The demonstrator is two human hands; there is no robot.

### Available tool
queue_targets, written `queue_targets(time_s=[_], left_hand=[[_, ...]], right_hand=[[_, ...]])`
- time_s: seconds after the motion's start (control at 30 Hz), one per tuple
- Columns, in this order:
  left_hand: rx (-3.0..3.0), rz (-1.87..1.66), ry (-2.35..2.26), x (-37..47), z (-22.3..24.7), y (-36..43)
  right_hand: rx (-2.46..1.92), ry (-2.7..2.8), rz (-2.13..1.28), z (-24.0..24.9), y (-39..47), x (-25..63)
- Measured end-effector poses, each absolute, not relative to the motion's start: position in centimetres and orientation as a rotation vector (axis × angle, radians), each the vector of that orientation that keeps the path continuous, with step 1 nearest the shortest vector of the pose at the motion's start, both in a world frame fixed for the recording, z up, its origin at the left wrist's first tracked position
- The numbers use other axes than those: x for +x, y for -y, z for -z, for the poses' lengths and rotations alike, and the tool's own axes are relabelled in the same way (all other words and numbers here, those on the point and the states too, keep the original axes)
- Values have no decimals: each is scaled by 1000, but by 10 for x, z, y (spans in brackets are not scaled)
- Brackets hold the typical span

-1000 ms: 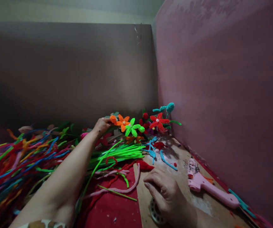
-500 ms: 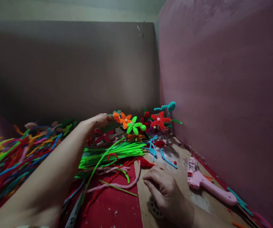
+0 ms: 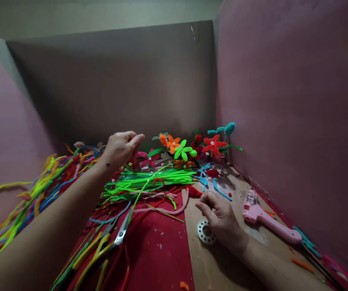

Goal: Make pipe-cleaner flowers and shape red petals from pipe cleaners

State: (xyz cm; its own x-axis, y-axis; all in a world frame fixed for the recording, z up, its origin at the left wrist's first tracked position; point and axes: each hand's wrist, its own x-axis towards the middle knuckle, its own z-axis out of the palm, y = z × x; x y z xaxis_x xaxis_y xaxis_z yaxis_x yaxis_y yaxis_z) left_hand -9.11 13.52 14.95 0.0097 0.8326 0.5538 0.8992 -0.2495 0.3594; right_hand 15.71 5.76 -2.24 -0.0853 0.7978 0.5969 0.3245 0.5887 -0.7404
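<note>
My left hand (image 3: 123,146) is raised over the back of the table with thumb and forefinger pinched together; whatever is between them is too small to make out. Just right of it stand flowers made of pipe cleaners: a pink flower (image 3: 148,158), an orange flower (image 3: 173,144), a green flower (image 3: 182,150) and a red flower (image 3: 214,144). My right hand (image 3: 221,214) hovers above the wooden board, fingers curled in against the thumb, their contents hidden. By its fingertips lies a red fuzzy piece (image 3: 194,191). Under its wrist side is a white ring with holes (image 3: 200,236).
A bundle of green pipe cleaners (image 3: 158,178) lies mid-table. Mixed pipe cleaners (image 3: 49,186) heap at left. Scissors (image 3: 122,232) and yellow-handled pliers (image 3: 92,248) rest in front. A pink glue gun (image 3: 275,226) lies along the right wall.
My left hand has drawn back and up from beside the orange flowers. The view has shifted, uncovering more of the scissors, the pliers and the white ring. My right hand stays curled over the board.
</note>
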Motion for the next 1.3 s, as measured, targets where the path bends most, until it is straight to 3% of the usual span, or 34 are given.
queue_targets(time_s=[0.23, 0.33, 0.47, 0.83, 1.13, 1.3], left_hand=[[-2328, 442, 2165, -107, -81, -100], [-2255, 352, 2194, -114, -49, -101], [-2147, 330, 2175, -115, -33, -98], [-2023, 401, 2011, -98, -51, -88], [-2261, 667, 1895, -80, -4, -40], [-2313, 368, 1827, -74, 9, -34]], right_hand=[[-968, 1587, -555, 22, -58, 161], [-1006, 1546, -590, 22, -58, 161], [-1010, 1536, -631, 25, -60, 161], [-1018, 1549, -559, 31, -67, 166], [-790, 1967, -300, 28, -58, 159], [-947, 1812, -302, 25, -64, 164]])
